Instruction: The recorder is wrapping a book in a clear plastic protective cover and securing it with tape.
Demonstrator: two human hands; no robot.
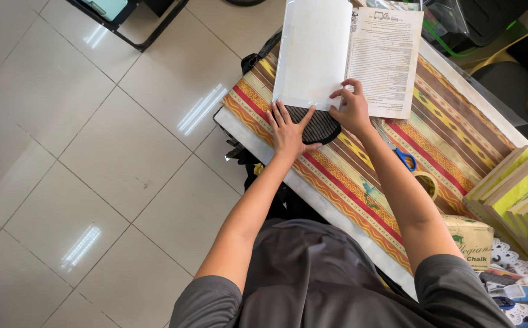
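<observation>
1. Head view, nearest: scissors point(405, 159) and a tape roll point(426, 182) lie on the patterned desk point(361, 182), right of the arms.
2. Left hand point(288, 130) lies flat, grip open, on a dark ribbed pad point(321, 126).
3. Right hand point(352, 109) presses loosely curled fingertips on the white plastic mailer bag point(312, 54).
4. Mailer looks light, floppy, slick; its near edge seems the best place to hold.

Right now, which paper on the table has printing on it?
The printed sheet beside the right hand. The white sheet next to it is blank and lies over the dark striped cloth under the left hand.
</observation>
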